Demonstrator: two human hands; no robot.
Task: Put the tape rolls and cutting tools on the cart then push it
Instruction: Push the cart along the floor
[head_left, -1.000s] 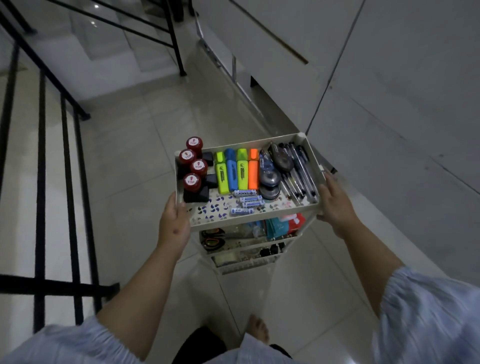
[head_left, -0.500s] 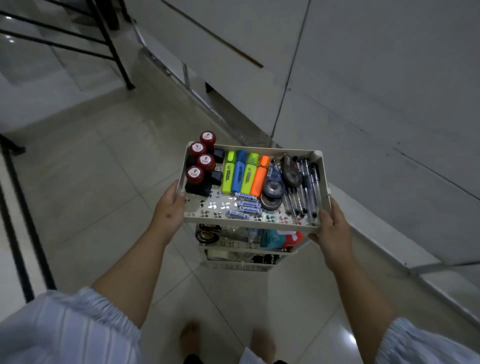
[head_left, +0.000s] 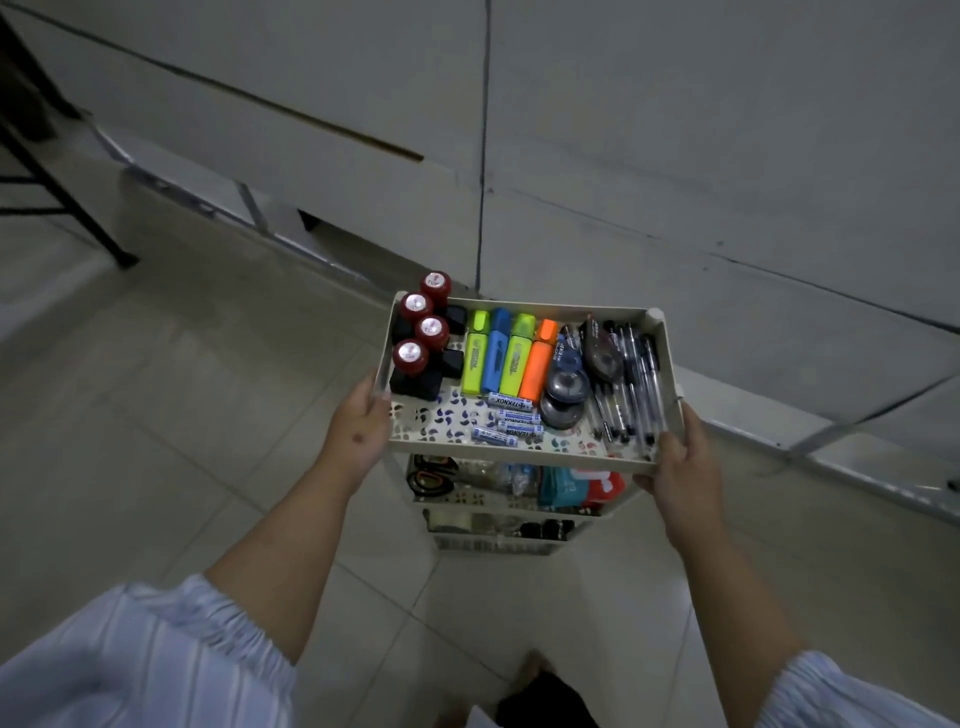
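I see both hands grasping the top tray of a beige tiered cart (head_left: 519, 451) standing on the tiled floor (head_left: 156, 415). My left hand (head_left: 358, 426) curls round the tray's left edge; my right hand (head_left: 680, 457) clasps its near right corner. On that tray, red-capped stamps (head_left: 423, 332) fill the far left corner, highlighters (head_left: 509, 353) lie mid-tray, and pens (head_left: 631, 379) run along the right edge. Tape rolls (head_left: 431, 480) sit at the left end of the shelf below.
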